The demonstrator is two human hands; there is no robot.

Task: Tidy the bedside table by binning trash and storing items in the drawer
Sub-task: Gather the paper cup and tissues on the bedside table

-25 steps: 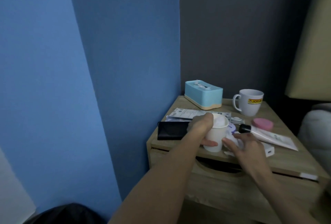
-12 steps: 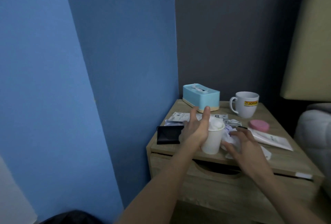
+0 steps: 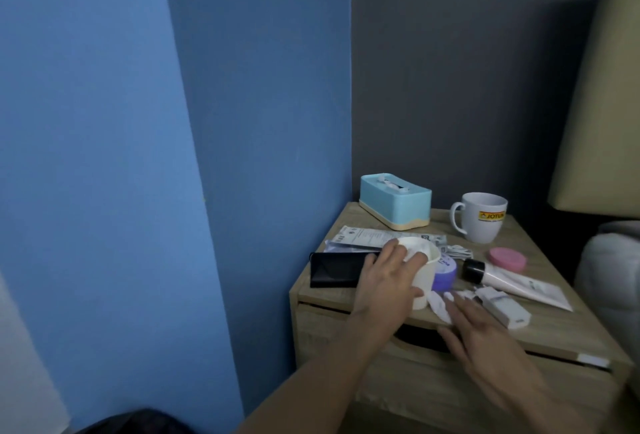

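Note:
On the wooden bedside table (image 3: pixel 540 326) stands a white paper cup (image 3: pixel 425 286) with white tissue stuffed inside. My left hand (image 3: pixel 384 277) wraps its side, fingers pressed over the rim onto the tissue. My right hand (image 3: pixel 485 333) lies flat and open at the front edge, fingertips touching a crumpled white tissue (image 3: pixel 439 305). Right behind the cup is a purple tub (image 3: pixel 446 272). A black phone (image 3: pixel 332 272) lies left of my left hand. The drawer (image 3: pixel 415 374) below is shut.
A blue tissue box (image 3: pixel 394 199) and a white mug (image 3: pixel 483 217) stand at the back. A printed packet (image 3: pixel 363 236), a pink disc (image 3: pixel 507 258), a black-capped tube (image 3: pixel 516 284) and a small white box (image 3: pixel 507 309) lie on top. Blue wall on the left, bed on the right.
My left hand closed around the cup and pushed its fingers over the rim. My right hand drew back toward the front edge, uncovering the purple tub.

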